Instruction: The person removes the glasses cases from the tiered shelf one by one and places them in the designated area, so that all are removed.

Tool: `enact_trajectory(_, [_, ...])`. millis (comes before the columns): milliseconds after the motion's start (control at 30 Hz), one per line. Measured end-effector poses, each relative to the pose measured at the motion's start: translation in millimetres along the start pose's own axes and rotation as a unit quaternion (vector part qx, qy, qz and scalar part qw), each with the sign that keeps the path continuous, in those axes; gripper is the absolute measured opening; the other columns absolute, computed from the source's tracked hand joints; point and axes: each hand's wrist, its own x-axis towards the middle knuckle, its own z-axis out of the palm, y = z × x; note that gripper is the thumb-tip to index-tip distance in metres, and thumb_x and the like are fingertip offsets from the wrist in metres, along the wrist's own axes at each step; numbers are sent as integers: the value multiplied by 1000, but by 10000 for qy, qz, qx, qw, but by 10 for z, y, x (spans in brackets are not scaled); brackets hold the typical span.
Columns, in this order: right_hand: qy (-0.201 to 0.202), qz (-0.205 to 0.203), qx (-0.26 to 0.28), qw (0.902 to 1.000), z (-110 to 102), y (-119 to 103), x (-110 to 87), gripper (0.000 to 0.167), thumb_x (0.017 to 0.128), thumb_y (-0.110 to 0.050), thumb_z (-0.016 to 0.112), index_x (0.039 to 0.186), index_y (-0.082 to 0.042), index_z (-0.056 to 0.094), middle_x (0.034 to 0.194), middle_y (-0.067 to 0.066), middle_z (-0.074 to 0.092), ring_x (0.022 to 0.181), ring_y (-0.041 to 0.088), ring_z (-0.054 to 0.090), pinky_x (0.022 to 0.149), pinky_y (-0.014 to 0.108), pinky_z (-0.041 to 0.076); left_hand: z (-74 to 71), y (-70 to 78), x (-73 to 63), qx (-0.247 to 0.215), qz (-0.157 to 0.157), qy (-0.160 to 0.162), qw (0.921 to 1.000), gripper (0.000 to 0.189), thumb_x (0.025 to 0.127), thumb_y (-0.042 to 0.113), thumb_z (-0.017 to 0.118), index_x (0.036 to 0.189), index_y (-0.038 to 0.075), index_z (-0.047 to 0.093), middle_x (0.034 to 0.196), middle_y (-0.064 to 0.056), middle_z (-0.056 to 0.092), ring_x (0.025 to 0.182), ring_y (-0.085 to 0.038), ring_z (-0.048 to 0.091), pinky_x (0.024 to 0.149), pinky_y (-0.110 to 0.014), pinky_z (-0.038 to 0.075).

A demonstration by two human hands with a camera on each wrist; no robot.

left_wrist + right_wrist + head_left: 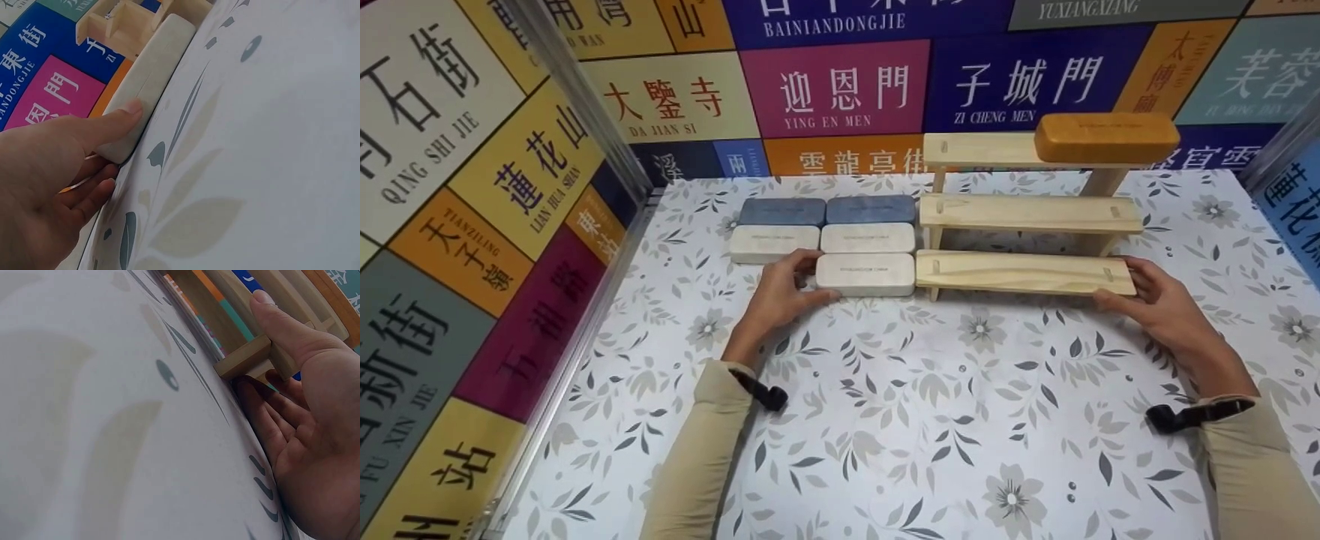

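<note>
My left hand (780,294) grips the left end of a white rounded oblong block (866,271), its thumb on the front side. In the left wrist view the thumb lies along the block's side (149,79). The block's other end meets a three-step wooden rack (1020,272). At the right end of the rack's lowest step, my right hand (1174,311) holds on, thumb in front and fingers behind. The right wrist view shows that thumb against the wood (244,357), with the fingers tucked beneath, partly hidden.
Behind the held block lie two more white blocks (775,244) and two blue-grey blocks (870,209) in rows. An orange block (1106,136) rests on the rack's top step. Printed panels (840,86) stand behind and left of the floral-covered table (900,420).
</note>
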Motion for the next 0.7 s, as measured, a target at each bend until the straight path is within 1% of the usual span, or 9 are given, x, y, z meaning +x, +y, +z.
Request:
enact_trajectory(67, [-6,12,58,10000,-1,2,2,71,105,-9,71,167,-7,36,133,-27,65,111,-7,69,90,8,54,-5,6,3,24,14,72,10000,68,84,29,97,143,12,68,133,-9,77,120,-22,73,99,-42,61])
enact_trajectory(200, [1,31,1,10000,-1,-5,1,73,105,-10,72,167,-7,34,133,-29,64,111,-8,68,90,7,54,-12,16,7,92,-27,117,9999,69,83,30,97,143,12,68,133,-9,77,123,-21,73,102,-42,62])
enact_trajectory(433, [-36,37,-157,9999,3,-25,-7,78,106,-16,72,169,-3,28,133,-29,59,114,-11,64,91,6,53,-20,64,-7,152,-83,28,9998,70,86,26,95,146,9,65,134,-11,75,124,-24,72,103,-43,61])
enact_trajectory(567, [-36,44,-158,9999,0,-25,-5,78,106,-17,72,169,-3,28,134,-29,59,115,-11,64,92,6,53,-15,108,-6,254,-126,48,9996,69,86,31,95,145,10,65,132,-10,75,121,-23,71,102,-40,62])
enact_trajectory(700, [-27,78,-204,9998,-12,-25,-16,79,107,-20,72,170,-3,27,133,-29,58,115,-12,62,93,5,51,-6,199,9,220,-127,179,9995,65,89,36,92,143,9,67,131,-10,75,121,-23,72,103,-38,62])
